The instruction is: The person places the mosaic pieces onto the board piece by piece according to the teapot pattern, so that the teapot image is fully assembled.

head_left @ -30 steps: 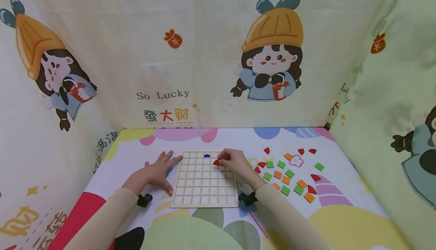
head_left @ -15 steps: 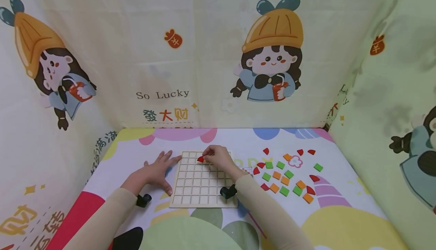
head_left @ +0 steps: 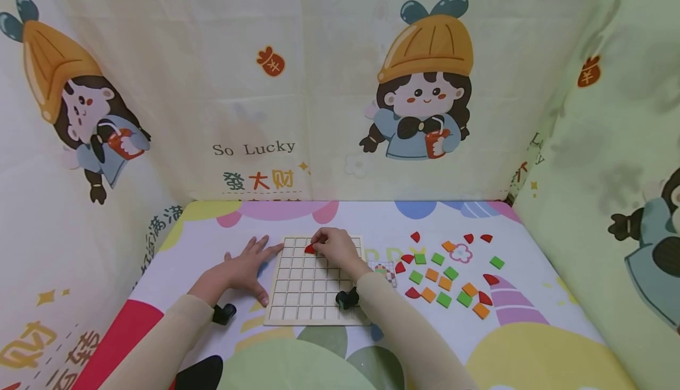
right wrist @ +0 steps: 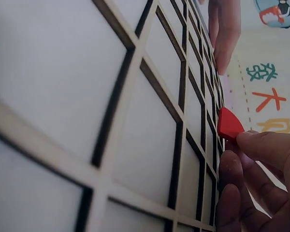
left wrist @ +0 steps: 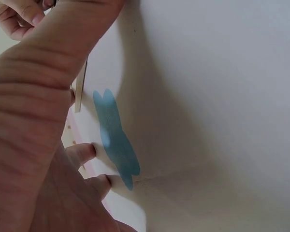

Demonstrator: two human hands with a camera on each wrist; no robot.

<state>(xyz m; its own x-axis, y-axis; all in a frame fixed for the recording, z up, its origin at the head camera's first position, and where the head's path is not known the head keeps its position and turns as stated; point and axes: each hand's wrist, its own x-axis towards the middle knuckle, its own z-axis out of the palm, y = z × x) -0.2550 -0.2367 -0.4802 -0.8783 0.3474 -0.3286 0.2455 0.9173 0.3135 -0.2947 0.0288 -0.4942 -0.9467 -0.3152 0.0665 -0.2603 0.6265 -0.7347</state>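
A wooden grid board (head_left: 300, 295) with square cells lies flat on the table. My right hand (head_left: 337, 248) is over its far rows and pinches a red fan-shaped tile (head_left: 310, 249) between thumb and fingertips. In the right wrist view the red tile (right wrist: 229, 124) is tilted, right at the grid bars near the far edge. My left hand (head_left: 244, 269) rests with spread fingers at the board's left side, its fingertips and thumb right at the edge. In the left wrist view its fingers (left wrist: 99, 186) touch the white tablecloth.
Loose tiles are scattered to the right of the board: red fan-shaped ones (head_left: 412, 292), green squares (head_left: 443, 300) and orange squares (head_left: 481, 311). A small printed pattern card (head_left: 382, 272) lies beside the board, partly behind the right arm. A printed cloth wall (head_left: 329, 112) stands behind the table.
My right hand has moved left along the far rows with the red tile, only slightly in the last half second. The blue piece seen earlier is now hidden. My left hand has stayed in place.
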